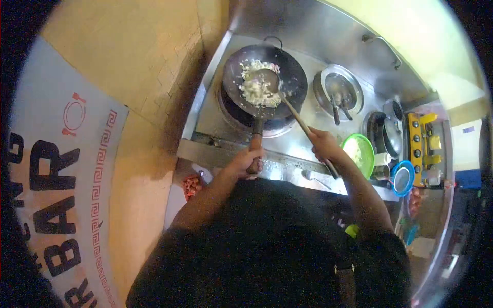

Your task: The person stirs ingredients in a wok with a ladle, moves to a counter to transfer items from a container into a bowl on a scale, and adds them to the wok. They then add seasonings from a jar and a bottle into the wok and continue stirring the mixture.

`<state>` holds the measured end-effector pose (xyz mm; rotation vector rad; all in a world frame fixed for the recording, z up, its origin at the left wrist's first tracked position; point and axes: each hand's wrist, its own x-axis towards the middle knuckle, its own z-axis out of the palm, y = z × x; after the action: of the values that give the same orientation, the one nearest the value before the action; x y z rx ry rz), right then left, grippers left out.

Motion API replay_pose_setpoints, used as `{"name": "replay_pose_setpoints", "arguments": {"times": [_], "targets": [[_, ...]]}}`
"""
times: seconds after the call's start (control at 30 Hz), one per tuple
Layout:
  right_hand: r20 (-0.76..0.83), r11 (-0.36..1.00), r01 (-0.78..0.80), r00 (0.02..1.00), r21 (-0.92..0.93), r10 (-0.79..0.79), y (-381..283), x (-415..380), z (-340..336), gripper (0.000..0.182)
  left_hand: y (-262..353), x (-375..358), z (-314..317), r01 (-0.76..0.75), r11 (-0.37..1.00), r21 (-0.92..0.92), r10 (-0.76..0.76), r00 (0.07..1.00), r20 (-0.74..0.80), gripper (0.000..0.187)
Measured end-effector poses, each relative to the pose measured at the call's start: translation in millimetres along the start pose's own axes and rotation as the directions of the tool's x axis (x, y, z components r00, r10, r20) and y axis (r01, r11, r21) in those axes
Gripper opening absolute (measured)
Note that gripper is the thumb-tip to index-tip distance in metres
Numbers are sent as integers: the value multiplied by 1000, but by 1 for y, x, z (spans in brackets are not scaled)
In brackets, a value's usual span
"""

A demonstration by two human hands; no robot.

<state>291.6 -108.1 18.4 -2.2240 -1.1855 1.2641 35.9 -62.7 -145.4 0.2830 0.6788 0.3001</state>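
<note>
My left hand [247,162] is wrapped round the wooden handle of a dark wok [294,66], which sits tilted over the burner at the left of the steel stove. My right hand [324,145] grips the long handle of a ladle [298,116]. The ladle's round bowl rests in pale, chopped food [255,95] inside the wok. Small bits of that food cling to the wok's sides. Nearest to my right forearm stands a bright green bowl [367,154] with something pale in it.
A metal basin [359,87] with utensils stands right of the wok. Further right are a second pan [393,137], a blue-rimmed strainer [402,178] and a yellow gas stove [414,138]. A spoon [317,179] lies on the front ledge. A red basket [192,186] sits below left.
</note>
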Motion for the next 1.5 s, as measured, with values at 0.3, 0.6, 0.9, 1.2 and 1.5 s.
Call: {"name": "replay_pose_setpoints", "arguments": {"times": [0.3, 0.6, 0.9, 1.2, 1.5], "targets": [[-143, 858, 274, 920, -434, -366, 65, 39, 31, 38, 4, -3, 11, -98, 989, 112, 108, 990, -86, 16], [-44, 963, 95, 993, -251, -110, -31, 58, 15, 37, -2, 8, 2, -147, 981, 128, 144, 989, 29, 14], [-154, 716, 283, 864, -639, -479, 13, 99, -47, 38, -2, 4, -2, -119, 991, 52, 120, 993, -3, 15], [22, 458, 186, 940, -869, -339, -20, -11, 12, 61, 1, 2, 6, -134, 986, 102, 137, 990, -30, 16], [36, 649, 257, 942, -716, -333, -30, 8, 51, 64, 17, 2, 2, 28, 994, 103, -26, 999, -22, 15]]}}
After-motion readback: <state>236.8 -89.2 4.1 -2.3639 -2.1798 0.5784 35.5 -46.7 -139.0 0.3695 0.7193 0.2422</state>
